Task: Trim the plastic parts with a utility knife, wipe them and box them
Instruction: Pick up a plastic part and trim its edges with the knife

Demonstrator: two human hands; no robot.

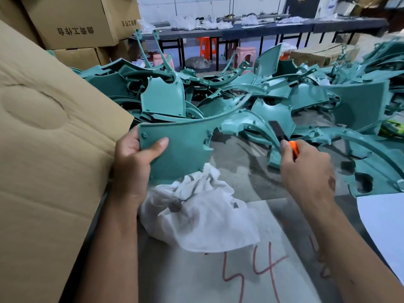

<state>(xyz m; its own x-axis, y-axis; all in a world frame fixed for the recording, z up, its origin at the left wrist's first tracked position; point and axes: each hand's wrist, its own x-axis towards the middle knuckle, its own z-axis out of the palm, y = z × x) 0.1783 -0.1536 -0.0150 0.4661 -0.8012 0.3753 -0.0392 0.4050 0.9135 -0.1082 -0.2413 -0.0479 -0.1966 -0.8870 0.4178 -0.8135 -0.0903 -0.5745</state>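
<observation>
The left hand (133, 158) is gripping a curved teal plastic panel (181, 147) above a crumpled white cloth (196, 213). To its right, the right hand (306, 169) is clasping an orange-handled utility knife (293, 147).

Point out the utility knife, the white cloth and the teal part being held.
utility knife (293, 147), head view, orange handle
white cloth (201, 213), head view, crumpled middle
teal part (181, 147), head view, flat face

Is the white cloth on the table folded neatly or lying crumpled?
Crumpled. The white cloth lies in a loose, wrinkled heap on the table, one edge under the green plastic part held by the left hand.
</observation>
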